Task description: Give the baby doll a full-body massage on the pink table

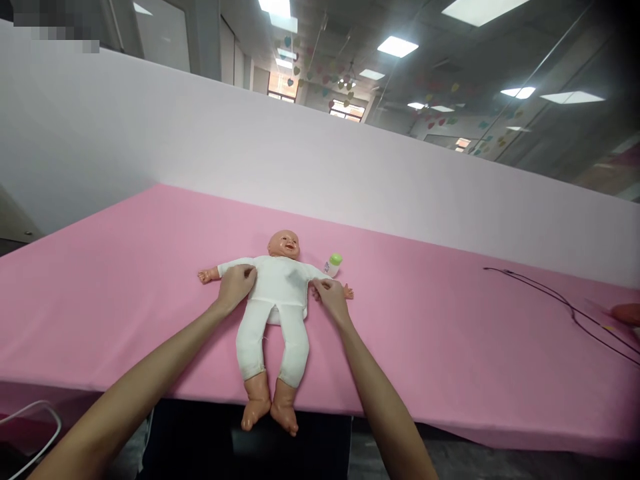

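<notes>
So the doll (275, 283) is flat on its back on the pink table (425, 333), smack in front of the person, w/ the white wall (375, 180) behind. Both hands are on it or right up against it: L hand (236, 288) at the doll's right upper arm by the shoulder, R hand (331, 298) at its left sleeve, near the armpit.

Fingers: on both hands they're curled in, thumb close to index. Whether they're actually clamped on cloth or just resting there, can't tell from this angle tbh.

Progress-wise, afaict: doll's laid out face up, arms spread, legs straight, white suit on. Both hands are at the arms, so prob mid-handling rather than finished imo. How much is left, hard to say from one view. The bottle (333, 265) w/ the green cap is just beyond the doll's left arm, in neither hand; cap's on.

Orientation: long axis runs approx straight away from the person, head at the far end, v. slight lean to the person's right. Face is up but turned a bit to that side too. Feet point back at the person & poke past the table's near edge. Arms go out sideways, approx crosswise to the body.
</notes>
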Available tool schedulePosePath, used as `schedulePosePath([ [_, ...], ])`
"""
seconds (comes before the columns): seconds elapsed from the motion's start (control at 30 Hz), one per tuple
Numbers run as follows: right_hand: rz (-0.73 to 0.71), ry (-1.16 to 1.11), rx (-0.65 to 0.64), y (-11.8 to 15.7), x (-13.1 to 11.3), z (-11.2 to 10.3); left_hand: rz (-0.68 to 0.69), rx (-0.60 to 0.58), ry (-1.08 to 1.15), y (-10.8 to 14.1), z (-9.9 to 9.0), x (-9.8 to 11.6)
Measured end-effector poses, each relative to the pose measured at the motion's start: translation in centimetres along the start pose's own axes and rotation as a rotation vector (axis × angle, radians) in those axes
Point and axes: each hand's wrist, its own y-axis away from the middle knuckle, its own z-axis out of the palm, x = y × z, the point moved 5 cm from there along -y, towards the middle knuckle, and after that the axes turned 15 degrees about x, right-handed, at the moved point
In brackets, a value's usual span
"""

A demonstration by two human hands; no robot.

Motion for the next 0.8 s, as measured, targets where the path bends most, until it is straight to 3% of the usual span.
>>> schedulePosePath([
  [0.07, -0.268, 0.129, 0.121, -0.2, -1.6, 0.1, 0.205, 0.044, -0.102, -0.2, -0.1, 0.7],
  [0.17, -0.514, 0.297, 0.059, -0.1, -2.3, 1.6, 0.436, -0.029, -0.262, -0.8, 1.0, 0.1],
  [0.33, -0.606, 0.663, -0.008, -0.8, 0.9, 1.3, 0.538, -0.173, -0.478, -1.9, 1.1, -4.8],
  [0.4, -0.646, 0.746, 0.013, -1.0, 1.8, 0.3, 0.565, -0.191, -0.463, -2.2, 0.5, -5.7],
  [0.47, -0.688, 0.791, 0.022, -1.0, 2.1, -0.5, 0.536, -0.175, -0.422, -2.5, 0.1, -5.3],
  [0.53, -0.726, 0.802, 0.046, -1.2, 1.7, -1.3, 0.470, -0.100, -0.345, -2.8, 0.0, -3.3],
  [0.63, -0.695, 0.782, 0.136, -2.1, 0.5, -2.6, 0.443, -0.058, -0.092, -2.6, 1.5, 2.3],
  [0.7, -0.633, 0.767, 0.228, -3.4, -0.2, -3.7, 0.394, -0.175, 0.175, -2.1, 4.0, 6.3],
  [0.77, -0.625, 0.740, 0.314, -4.7, -1.0, -4.5, 0.161, -0.330, 0.474, -1.9, 7.5, 9.2],
  [0.8, -0.649, 0.718, 0.343, -5.3, -1.4, -4.7, -0.020, -0.408, 0.614, -1.9, 9.4, 10.1],
])
